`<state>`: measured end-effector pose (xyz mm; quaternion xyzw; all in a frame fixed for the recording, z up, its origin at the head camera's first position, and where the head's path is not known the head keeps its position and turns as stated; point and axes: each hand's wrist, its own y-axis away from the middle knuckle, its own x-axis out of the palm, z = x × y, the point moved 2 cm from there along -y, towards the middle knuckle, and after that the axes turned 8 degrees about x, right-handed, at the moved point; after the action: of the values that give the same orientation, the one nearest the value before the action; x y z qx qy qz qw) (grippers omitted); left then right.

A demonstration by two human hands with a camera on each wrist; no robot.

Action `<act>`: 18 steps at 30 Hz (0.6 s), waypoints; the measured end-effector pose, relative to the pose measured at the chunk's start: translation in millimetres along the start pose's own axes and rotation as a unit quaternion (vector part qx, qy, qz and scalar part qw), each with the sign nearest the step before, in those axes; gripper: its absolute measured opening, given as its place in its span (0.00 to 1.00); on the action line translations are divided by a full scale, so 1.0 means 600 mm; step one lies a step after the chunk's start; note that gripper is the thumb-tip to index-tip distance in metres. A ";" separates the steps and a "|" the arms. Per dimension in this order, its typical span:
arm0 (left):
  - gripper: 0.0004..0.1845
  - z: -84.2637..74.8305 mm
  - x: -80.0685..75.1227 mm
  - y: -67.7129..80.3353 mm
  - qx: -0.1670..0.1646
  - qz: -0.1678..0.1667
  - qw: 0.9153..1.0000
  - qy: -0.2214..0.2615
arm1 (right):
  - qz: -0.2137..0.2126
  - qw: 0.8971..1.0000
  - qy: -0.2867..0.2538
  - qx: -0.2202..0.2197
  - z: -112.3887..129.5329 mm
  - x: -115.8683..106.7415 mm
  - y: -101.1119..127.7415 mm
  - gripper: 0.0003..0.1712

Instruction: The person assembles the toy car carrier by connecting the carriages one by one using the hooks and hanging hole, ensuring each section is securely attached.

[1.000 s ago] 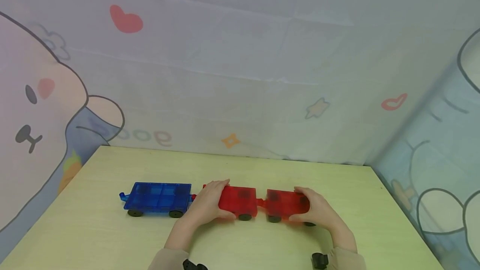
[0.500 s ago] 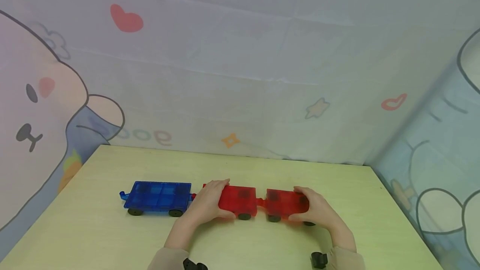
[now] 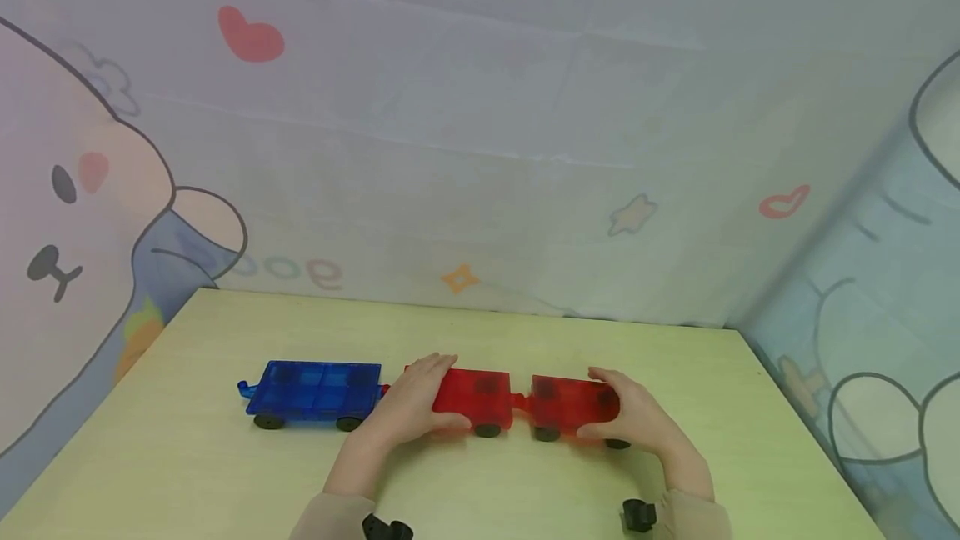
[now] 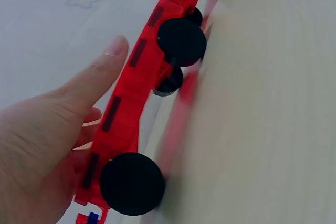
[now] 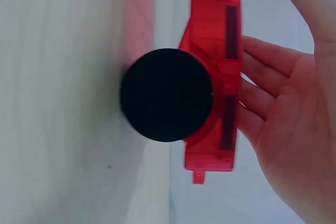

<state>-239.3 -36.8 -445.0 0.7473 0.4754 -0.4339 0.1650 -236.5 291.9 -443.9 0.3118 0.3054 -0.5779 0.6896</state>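
Note:
Three flat, see-through toy cars on black wheels stand in a row on the table. The blue car [image 3: 322, 390] is at the left end, and a red car [image 3: 480, 392] is in the middle, joined by a red coupling [image 3: 521, 402] to another red car [image 3: 562, 401] on the right. My left hand [image 3: 408, 401] grips the middle car, thumb [image 4: 97, 80] along its near side and fingers over the far side. With my right hand [image 3: 639, 413] I hold the right-hand car by its outer end. That hand hides part of the car's top; the left hand covers the middle car's left part.
The pale wooden table [image 3: 517, 490] ends at a printed cloth backdrop [image 3: 480, 148]. A blue hook [image 3: 246, 390] sticks out from the blue car's left end. Black wrist devices [image 3: 639, 515] sit at both sleeves.

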 end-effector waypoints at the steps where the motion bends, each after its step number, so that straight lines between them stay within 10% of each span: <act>1: 0.44 -0.003 -0.003 0.001 -0.003 0.000 1.000 -0.001 | -0.002 1.000 0.002 -0.001 0.002 -0.002 0.002 0.50; 7: 0.34 -0.023 -0.025 -0.004 0.020 -0.074 0.995 -0.060 | -0.020 1.000 0.007 -0.018 0.019 -0.018 0.013 0.47; 12: 0.37 -0.032 -0.045 -0.004 0.035 -0.181 0.972 -0.147 | -0.058 0.998 0.033 -0.024 0.038 -0.029 0.022 0.46; 18: 0.44 -0.016 -0.067 0.002 0.007 -0.214 0.954 -0.212 | -0.195 0.972 0.113 -0.067 0.069 -0.039 0.025 0.44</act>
<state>-240.5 -53.9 -407.3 0.5200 0.5756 -0.6105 0.1601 -222.5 275.9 -399.2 0.2625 0.4740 -0.6403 0.5445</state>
